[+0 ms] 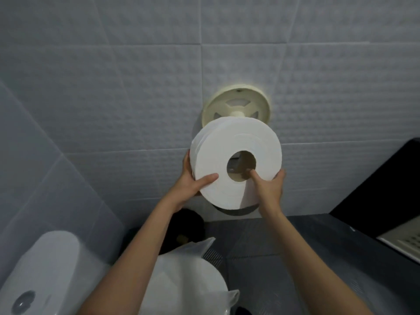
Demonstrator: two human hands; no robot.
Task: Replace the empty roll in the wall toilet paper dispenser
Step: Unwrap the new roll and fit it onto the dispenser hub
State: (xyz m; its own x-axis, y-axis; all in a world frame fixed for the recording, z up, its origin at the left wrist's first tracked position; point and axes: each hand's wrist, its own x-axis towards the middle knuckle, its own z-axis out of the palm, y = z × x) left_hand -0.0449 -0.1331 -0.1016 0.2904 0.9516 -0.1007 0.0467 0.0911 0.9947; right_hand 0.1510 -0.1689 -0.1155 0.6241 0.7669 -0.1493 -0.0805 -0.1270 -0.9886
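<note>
A large white jumbo toilet paper roll (236, 142) is held up in front of the wall, its hollow core facing me. My left hand (193, 183) grips its lower left edge, thumb on the face. My right hand (269, 186) holds the lower right edge, thumb at the rim of the core hole. Behind and just above the roll, the round cream back plate of the wall dispenser (236, 103) shows its spokes and central spindle, with no cover on it. The roll hides the plate's lower part. A dark curved piece (234, 210) shows under the roll.
Grey textured tiles (136, 87) cover the wall. A white toilet cistern (38, 273) is at lower left. A white plastic bag (193, 269) lies below my arms on the dark floor. A black bin (188, 226) stands by the wall, and a dark door with a vent (400, 242) is at right.
</note>
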